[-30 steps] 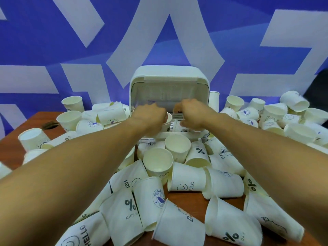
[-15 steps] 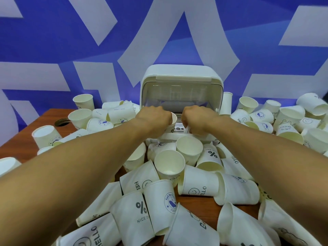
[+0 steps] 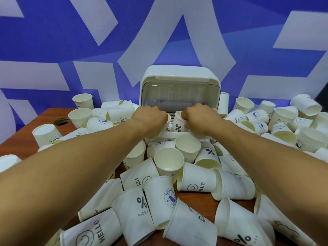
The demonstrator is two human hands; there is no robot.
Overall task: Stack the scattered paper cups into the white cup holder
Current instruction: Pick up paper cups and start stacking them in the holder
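The white cup holder point(image 3: 180, 73) stands at the back of the wooden table point(image 3: 35, 137) with its clear lid lifted. Both my arms reach into its open front. My left hand point(image 3: 150, 118) is closed around a paper cup point(image 3: 168, 119) of which only the rim shows. My right hand point(image 3: 199, 119) grips another cup with a % mark point(image 3: 178, 124), tilted just above the holder's slatted tray. Several white paper cups lie scattered in front, such as an upright one point(image 3: 168, 161) and one marked NICE DAY point(image 3: 136, 212).
More cups pile up on the left point(image 3: 80, 117) and right point(image 3: 284, 119) of the holder. A round cable hole point(image 3: 61, 121) sits in the tabletop at the far left. A blue and white patterned wall rises behind the table.
Both hands stay at the holder's opening. The right hand's % cup now shows tilted between the hands. The camera has shifted slightly, so the holder sits further right in view.
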